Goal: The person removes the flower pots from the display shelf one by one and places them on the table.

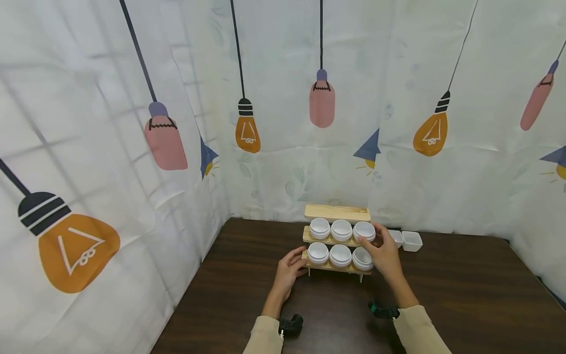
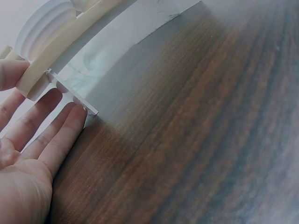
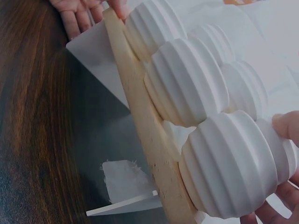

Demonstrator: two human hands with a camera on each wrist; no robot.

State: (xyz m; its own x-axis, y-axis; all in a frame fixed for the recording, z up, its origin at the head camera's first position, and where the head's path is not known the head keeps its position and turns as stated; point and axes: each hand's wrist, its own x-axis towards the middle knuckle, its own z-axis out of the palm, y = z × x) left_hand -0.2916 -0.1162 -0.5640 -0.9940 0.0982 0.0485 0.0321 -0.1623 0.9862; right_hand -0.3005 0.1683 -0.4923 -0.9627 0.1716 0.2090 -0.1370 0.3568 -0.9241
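Note:
A three-tier wooden stand (image 1: 329, 267) holds white ribbed cups in two rows, several in all. My left hand (image 1: 287, 275) is at the left end of the lowest board. In the left wrist view its thumb touches the end of the board (image 2: 70, 41), and the other fingers of the hand (image 2: 32, 154) extend straight beside the clear leg. My right hand (image 1: 385, 254) holds the rightmost cup (image 1: 364, 230) of the middle tier, thumb in front. The right wrist view shows that cup (image 3: 281, 151) between thumb and fingers, behind the lower row's end cup (image 3: 229, 163).
The stand's top board (image 1: 337, 212) bears no cups. Two small white square dishes (image 1: 412, 241) sit just right of the stand, one partly behind my right hand. A dark wooden table (image 1: 464, 290) lies beneath, with a patterned curtain (image 1: 274, 187) along its back and left.

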